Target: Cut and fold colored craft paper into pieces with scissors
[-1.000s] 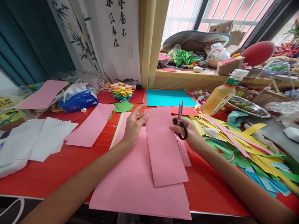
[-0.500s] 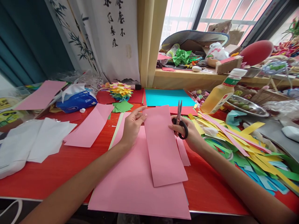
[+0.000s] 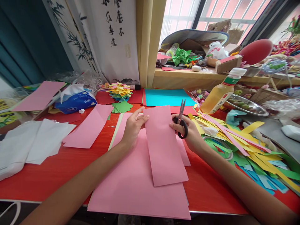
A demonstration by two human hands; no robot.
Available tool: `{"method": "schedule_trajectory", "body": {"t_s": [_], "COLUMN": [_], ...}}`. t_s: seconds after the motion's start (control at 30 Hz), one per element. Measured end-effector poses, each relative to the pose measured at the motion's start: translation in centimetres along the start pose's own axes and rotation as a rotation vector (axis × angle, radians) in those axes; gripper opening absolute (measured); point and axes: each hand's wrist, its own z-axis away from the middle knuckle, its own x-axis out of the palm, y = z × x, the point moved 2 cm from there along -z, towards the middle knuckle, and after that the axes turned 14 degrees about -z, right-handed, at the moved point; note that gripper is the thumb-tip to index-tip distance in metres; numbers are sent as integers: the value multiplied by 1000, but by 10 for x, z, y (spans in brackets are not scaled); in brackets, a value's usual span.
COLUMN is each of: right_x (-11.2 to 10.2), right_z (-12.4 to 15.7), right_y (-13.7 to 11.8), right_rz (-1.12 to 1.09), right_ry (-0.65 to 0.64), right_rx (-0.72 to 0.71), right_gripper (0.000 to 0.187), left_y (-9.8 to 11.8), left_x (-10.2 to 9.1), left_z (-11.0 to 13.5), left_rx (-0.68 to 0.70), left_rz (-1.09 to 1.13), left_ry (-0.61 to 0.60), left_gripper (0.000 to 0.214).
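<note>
Pink paper strip [image 3: 165, 148], centre frame: likely light, bendy, easily creased. Left hand [image 3: 134, 126] pinches its upper-left edge; right hand [image 3: 189, 129] grips scissors [image 3: 182, 122], thumb at strip's right edge. I'd hold it lightly by both long edges, no squeezing.

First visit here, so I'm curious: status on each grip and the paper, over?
Left grip: on pink paper, upper left corner. Right grip: scissors, also touching the paper's right edge. Larger pink sheets underneath.
</note>
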Motion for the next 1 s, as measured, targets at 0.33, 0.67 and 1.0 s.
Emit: {"method": "schedule_trajectory", "body": {"t_s": [0.33,0.67,1.0], "right_x": [8,17,17], "right_z": [2,9,11], "right_y": [-3,-8,-12], "right_rz": [-46,199,273], "right_ry": [-42,-139,-165], "right_rx": [44,179,184], "right_gripper": [15,41,45], "left_y": [-5,4,7], "left_x": [14,5,5], "left_z": [11,4,7], "left_rx": [-159,8,15], "left_rz": [112,78,10], "left_ry": [-184,95,114], "left_gripper": [31,26,24]}}
